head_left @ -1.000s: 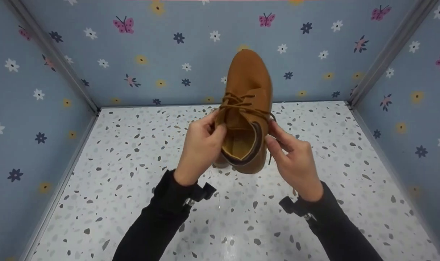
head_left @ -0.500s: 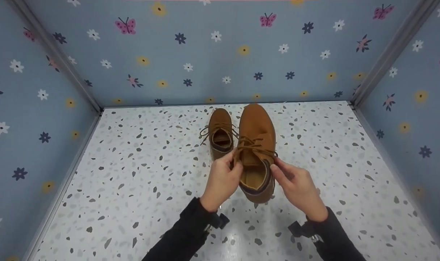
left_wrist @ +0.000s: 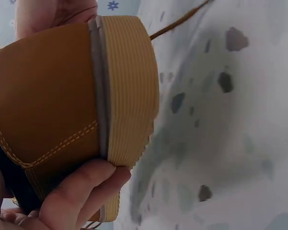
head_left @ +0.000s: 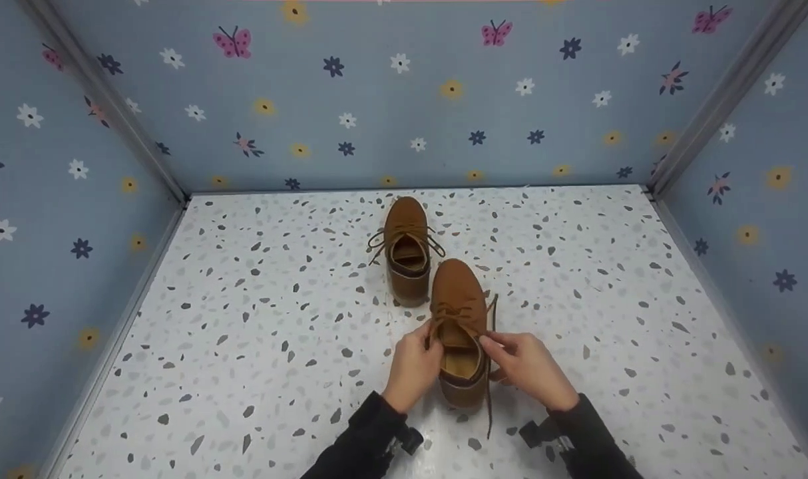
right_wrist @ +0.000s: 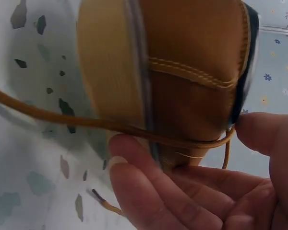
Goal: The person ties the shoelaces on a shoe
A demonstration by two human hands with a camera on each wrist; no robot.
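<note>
Both hands hold a brown lace-up shoe [head_left: 458,293], its toe pointing toward the back wall. My left hand [head_left: 414,366] grips its left side at the collar, thumb on the rim. On the other side, my right hand [head_left: 527,366] pinches the collar with the fingers along the outside. The left wrist view shows the shoe's ribbed pale sole [left_wrist: 129,86] close over the speckled surface. In the right wrist view a loose shoelace [right_wrist: 86,120] runs across the heel side. The matching brown shoe [head_left: 408,283] stands just ahead and to the left, laces spread to both sides.
A white speckled surface [head_left: 277,299] lies under the shoes. Blue flowered panels enclose it: a back wall [head_left: 377,100], a left wall [head_left: 44,266] and a right wall [head_left: 763,266], joined by grey corner posts.
Both hands have brought the held shoe down and toward me, from high near the back wall to low over the surface. The other shoe, earlier mostly hidden, is now in full view.
</note>
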